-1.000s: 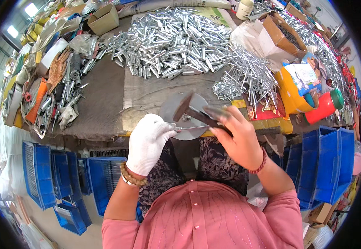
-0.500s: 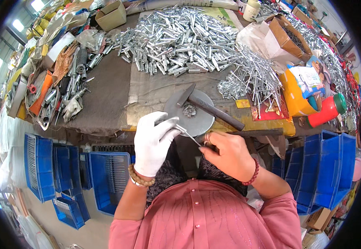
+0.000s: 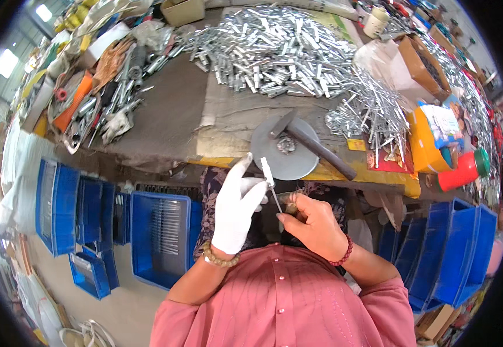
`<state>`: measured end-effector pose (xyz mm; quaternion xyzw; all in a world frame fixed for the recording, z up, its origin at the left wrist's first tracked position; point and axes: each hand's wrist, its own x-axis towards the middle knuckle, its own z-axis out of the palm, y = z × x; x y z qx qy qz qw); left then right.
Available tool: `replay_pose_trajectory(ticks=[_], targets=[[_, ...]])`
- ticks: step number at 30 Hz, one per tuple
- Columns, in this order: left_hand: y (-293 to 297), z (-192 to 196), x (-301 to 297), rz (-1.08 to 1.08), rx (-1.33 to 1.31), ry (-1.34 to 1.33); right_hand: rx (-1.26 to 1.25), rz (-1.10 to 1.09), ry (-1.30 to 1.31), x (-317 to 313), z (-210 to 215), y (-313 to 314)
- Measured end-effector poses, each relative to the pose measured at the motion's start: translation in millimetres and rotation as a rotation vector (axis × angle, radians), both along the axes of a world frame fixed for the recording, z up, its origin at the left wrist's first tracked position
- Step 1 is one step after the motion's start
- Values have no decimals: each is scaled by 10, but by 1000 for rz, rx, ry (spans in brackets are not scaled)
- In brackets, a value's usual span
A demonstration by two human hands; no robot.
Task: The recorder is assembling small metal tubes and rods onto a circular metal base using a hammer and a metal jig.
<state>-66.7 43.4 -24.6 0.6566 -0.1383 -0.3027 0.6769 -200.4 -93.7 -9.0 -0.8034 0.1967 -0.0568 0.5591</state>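
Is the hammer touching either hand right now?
Apart. The head view shows the hammer lying across the round metal disc on the bench, while the gloved left hand and bare right hand hold a thin metal pin below the bench edge.

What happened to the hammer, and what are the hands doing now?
The right hand let go of the hammer, which now lies on the round metal plate, and dropped toward the lap. Both hands now pinch a thin metal pin. The gloved left hand stayed close by.
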Motion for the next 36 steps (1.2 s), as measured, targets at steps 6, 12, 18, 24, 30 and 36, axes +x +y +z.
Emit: replay_pose_trajectory(ticks=[6,12,18,24,30,36], targets=[[177,-167,22,46,-50,-13,61,19,-17,60,-215,162],[1044,-552,346,378,157,-166,25,-169,-141,51,-61,-160],[3087,-2013,612,845,565,10,52,-186,-184,93,-271,-635],[4090,-3110,420,674,1242,217,37,-218,-159,52,-216,-556],[3931,-3478,589,778,969,516,5,-244,-142,29,-241,-598],[3473,-2994,636,721,1313,288,-5,-270,-190,-35,-226,-640]])
